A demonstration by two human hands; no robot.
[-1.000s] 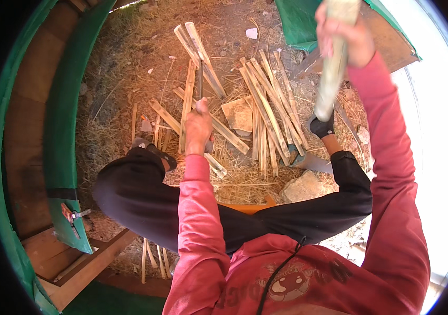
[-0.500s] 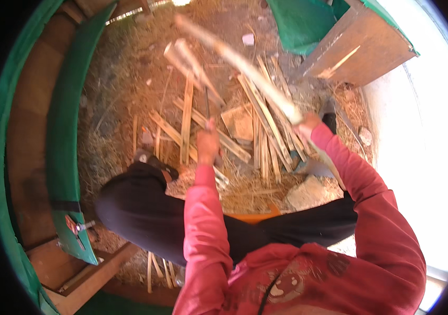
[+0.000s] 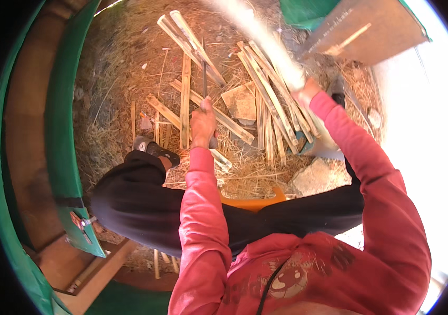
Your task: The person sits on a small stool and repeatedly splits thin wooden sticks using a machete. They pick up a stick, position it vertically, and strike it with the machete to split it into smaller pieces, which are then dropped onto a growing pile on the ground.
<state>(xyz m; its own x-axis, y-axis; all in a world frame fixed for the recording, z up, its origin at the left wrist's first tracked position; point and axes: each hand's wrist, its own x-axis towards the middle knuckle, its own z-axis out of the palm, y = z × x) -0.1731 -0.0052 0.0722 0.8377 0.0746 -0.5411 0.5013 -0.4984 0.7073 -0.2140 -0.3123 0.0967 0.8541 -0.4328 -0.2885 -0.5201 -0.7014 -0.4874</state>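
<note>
My left hand (image 3: 203, 125) is closed round the handle of a long knife (image 3: 205, 79), whose dark narrow blade points away from me. At its far end the blade meets a forked, partly split length of wood (image 3: 189, 44); how deep it sits I cannot tell. My right hand (image 3: 308, 93) grips a thick pale stick (image 3: 274, 50), which is raised and smeared by motion. Beneath the hands several split wooden strips (image 3: 266, 100) lie on the straw-strewn ground, next to a flat block (image 3: 240, 103).
A stone (image 3: 316, 177) lies by my right leg. Green-covered panels (image 3: 66, 126) stand at left, with a wooden frame (image 3: 95, 273) below. A brown board (image 3: 366, 31) stands far right, near a white wall (image 3: 418, 105). An orange seat edge (image 3: 253, 202) shows between my legs.
The stick in my right hand has swung, its far end shifting right and blurring more. My left hand with the knife sits slightly higher in view. The forked wood also appears higher.
</note>
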